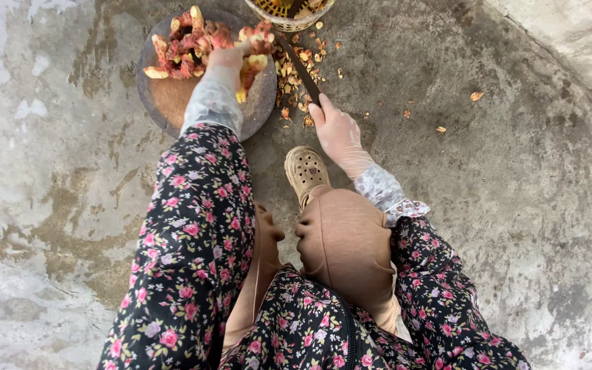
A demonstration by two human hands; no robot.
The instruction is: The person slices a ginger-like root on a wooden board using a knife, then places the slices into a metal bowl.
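Head view is showing the left hand (226, 58) gripping pink-yellow roots (190, 41) on the round board (173, 103) at eleven o'clock; the right hand (337, 133) is holding a knife (299, 68). Trimmings (296, 89) are lying at twelve o'clock; most roots are sitting uncut.

Black sleeves (193, 226) patterned with pink flowers; tan trousers (347, 247); beige clog (306, 171); pinkish-orange galangal roots (190, 41) on a brown round board (173, 103); grey concrete floor (488, 157).

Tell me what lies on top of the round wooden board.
A pile of reddish-yellow root pieces covers the far part of the wooden board. The gloved left hand rests on them, hiding whatever lies beneath.
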